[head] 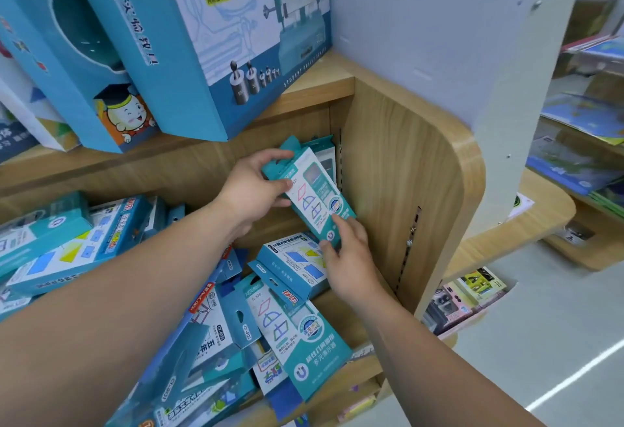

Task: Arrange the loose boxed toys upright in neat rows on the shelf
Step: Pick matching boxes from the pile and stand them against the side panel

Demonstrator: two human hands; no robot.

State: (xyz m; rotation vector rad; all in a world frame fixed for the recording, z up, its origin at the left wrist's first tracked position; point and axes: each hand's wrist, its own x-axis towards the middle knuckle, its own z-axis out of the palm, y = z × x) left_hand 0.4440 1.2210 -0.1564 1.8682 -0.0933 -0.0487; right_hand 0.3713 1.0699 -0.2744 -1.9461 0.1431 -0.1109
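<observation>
A slim teal-and-white boxed toy with coloured shape outlines is held tilted near the right end of the wooden shelf. My left hand grips its upper end, and my right hand holds its lower end. Behind it another teal box stands against the shelf's back corner. An identical slim box lies flat below, among several loose blue boxes. Two short blue boxes lie just under my right hand.
Large blue boxes lean on the shelf above. More blue boxes are piled at the left. The shelf's curved wooden side panel closes the right end. Other shelves with books stand at the far right, and the floor lies below.
</observation>
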